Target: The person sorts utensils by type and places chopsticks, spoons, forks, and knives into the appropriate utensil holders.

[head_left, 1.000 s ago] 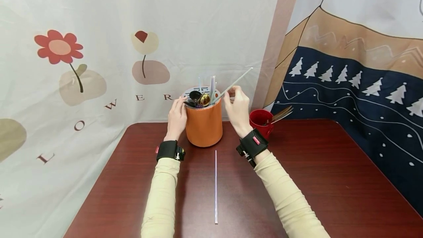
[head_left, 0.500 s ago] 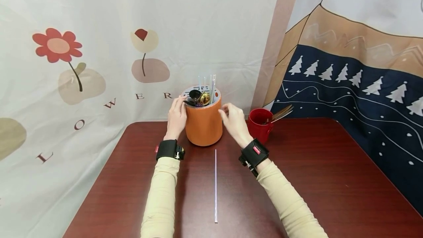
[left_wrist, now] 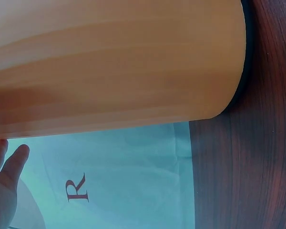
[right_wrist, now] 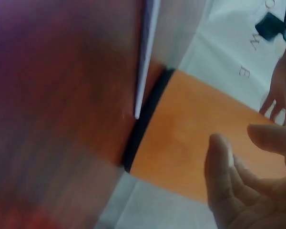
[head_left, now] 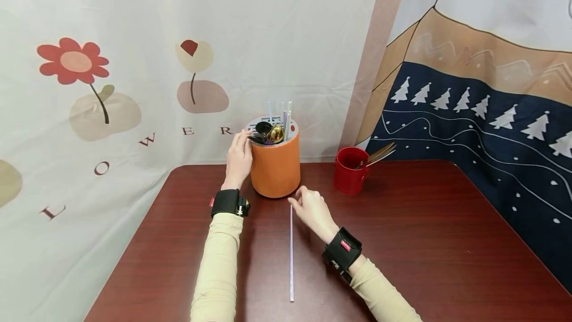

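Observation:
An orange cylindrical holder [head_left: 275, 173] stands upright at the back of the table, with several clear straws [head_left: 288, 118], a black spoon [head_left: 263, 127] and a gold spoon [head_left: 275, 134] in its slotted top. My left hand [head_left: 239, 160] rests against its left side near the rim, fingers extended. A thin pale purple straw [head_left: 292, 257] lies lengthwise on the table in front of the holder. Over its far end is my right hand [head_left: 311, 208]; in the right wrist view, thumb and fingers are apart with nothing between them, and the straw [right_wrist: 147, 57] lies beyond the fingertips.
Right of the holder stands a red mug [head_left: 350, 173] with metal cutlery [head_left: 380, 154] leaning out to the right. The dark red wooden table [head_left: 424, 242] reaches back to a printed curtain [head_left: 286, 39] behind and a navy one with white trees on the right.
My right hand has let go of a clear straw that slanted at the holder's rim, then moved down and nearer to the purple straw. My left hand has stayed at the holder.

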Available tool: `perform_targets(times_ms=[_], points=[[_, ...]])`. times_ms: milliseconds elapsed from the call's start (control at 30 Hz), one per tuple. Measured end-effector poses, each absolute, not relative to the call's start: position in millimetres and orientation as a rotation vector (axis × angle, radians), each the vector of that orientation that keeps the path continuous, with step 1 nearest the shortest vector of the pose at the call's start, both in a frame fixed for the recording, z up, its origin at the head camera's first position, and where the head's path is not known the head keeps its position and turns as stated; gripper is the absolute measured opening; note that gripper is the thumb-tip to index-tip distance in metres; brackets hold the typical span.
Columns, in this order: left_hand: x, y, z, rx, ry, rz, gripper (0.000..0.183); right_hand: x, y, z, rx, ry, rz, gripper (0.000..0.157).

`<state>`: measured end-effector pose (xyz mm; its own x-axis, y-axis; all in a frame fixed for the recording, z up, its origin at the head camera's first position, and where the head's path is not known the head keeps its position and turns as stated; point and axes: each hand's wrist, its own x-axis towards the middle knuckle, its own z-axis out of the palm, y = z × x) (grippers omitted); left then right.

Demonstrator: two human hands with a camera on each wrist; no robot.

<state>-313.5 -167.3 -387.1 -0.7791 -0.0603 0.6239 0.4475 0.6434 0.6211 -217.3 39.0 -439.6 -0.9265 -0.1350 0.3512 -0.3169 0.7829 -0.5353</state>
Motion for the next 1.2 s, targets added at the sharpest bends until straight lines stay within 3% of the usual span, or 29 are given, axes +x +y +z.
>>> perform_targets(times_ms=[500, 833, 1200], points=[[-311, -168, -387, -0.305, -2.254, -1.073, 0.034, -177, 22, -458, 0.363, -3.084, 0.737, 0.038], [-309, -167, -385, -0.308, -2.246, -1.072, 0.034, -172, 21, -461, 0.484, -3.19, 0.835, 0.027], [-308, -167, -384, -0.301, -2.255, -1.082, 0.034, -174, 28, -445, 0.295, -3.227, 0.908, 0.025]])
